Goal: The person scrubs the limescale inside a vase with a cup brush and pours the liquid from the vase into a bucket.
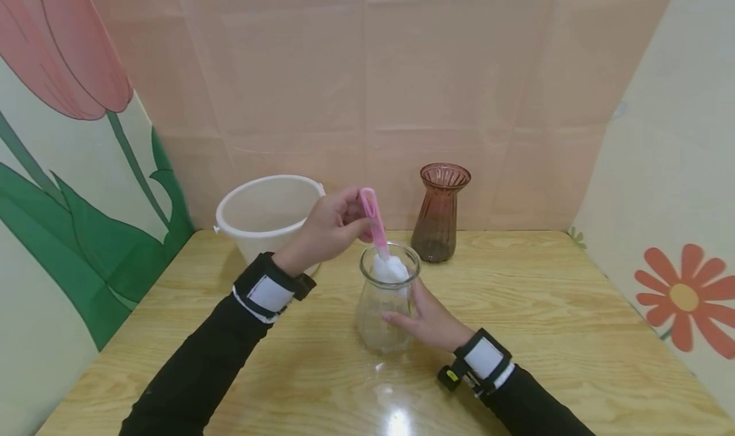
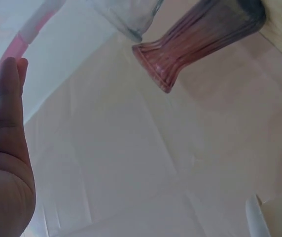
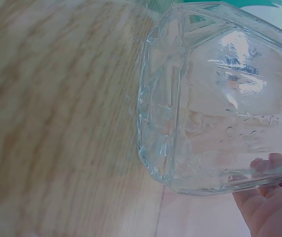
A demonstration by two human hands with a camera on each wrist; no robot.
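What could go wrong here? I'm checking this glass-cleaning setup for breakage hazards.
1. The clear glass jar is steadied only by the right hand against its side; a hard push from the pink-handled brush, gripped by the left hand, might tip or slide it on the glossy wooden table.
2. The ribbed brown vase stands close behind the jar; a slip of the brush could knock it over.
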